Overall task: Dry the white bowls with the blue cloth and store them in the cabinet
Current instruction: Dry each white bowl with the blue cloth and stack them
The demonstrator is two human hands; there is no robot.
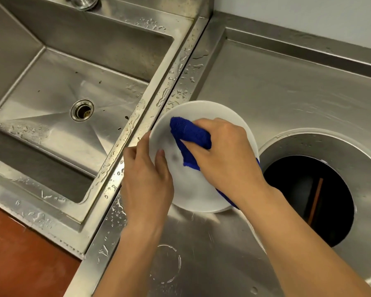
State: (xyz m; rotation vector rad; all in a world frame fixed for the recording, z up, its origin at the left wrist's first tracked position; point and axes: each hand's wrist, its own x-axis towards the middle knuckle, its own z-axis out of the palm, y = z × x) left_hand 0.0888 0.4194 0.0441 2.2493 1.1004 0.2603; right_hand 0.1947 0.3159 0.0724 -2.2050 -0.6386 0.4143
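Left hand (147, 174) has a closed grip on the rim of the white bowl (193, 189), tilted over the steel worktop (276, 86) beside the sink (58, 93); right hand (225, 155) clamps the blue cloth (189, 133) inside it; best to rotate the bowl, wipe to the rim; cabinet not in view.

Glossy white ceramic bowl (193, 189), fuzzy blue cloth (191, 133), brushed wet steel counter (276, 86)

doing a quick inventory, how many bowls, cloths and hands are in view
white bowl: 1 in full view; a white edge under the right forearm may be another, cannot tell
blue cloth: 1
hands: 2, left hand and right hand
total: 4
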